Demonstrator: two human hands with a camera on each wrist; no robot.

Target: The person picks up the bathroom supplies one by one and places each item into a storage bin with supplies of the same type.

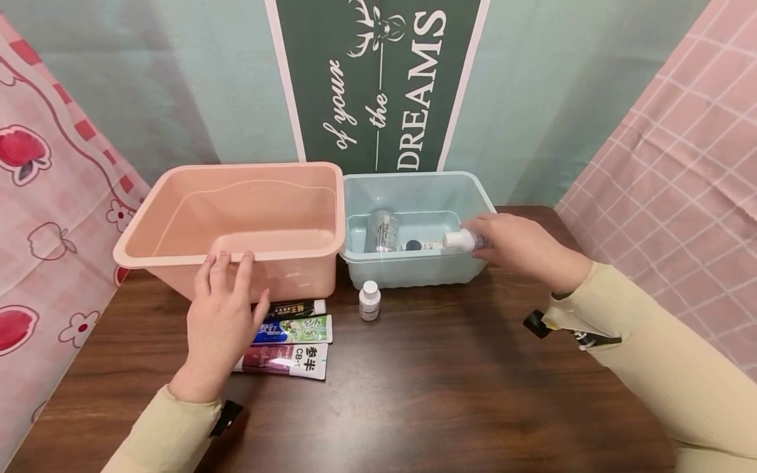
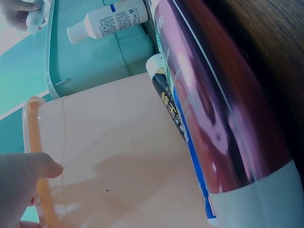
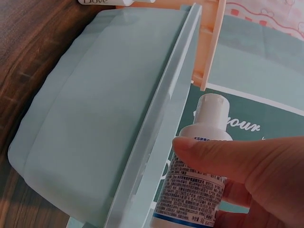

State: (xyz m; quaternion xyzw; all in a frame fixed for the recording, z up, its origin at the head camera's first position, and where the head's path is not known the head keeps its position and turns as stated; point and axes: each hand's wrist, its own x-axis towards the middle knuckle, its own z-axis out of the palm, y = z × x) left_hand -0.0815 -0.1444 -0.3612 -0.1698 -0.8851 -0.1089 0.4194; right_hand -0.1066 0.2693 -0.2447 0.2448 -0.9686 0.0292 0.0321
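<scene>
My right hand holds a small white bottle by its labelled body, over the front right part of a light blue bin. The thumb lies across the bottle in the right wrist view. Inside that bin are a clear bottle with dark print and a dark-capped item, partly hidden. My left hand rests its fingertips on the front rim of a peach bin, the thumb lower against the outside. Another small white bottle stands upright on the table before the blue bin.
Three toothpaste tubes lie before the peach bin: a black one, a blue-green one and a maroon-white one. The bins stand side by side on the dark wooden table. Cloths hang behind and at both sides.
</scene>
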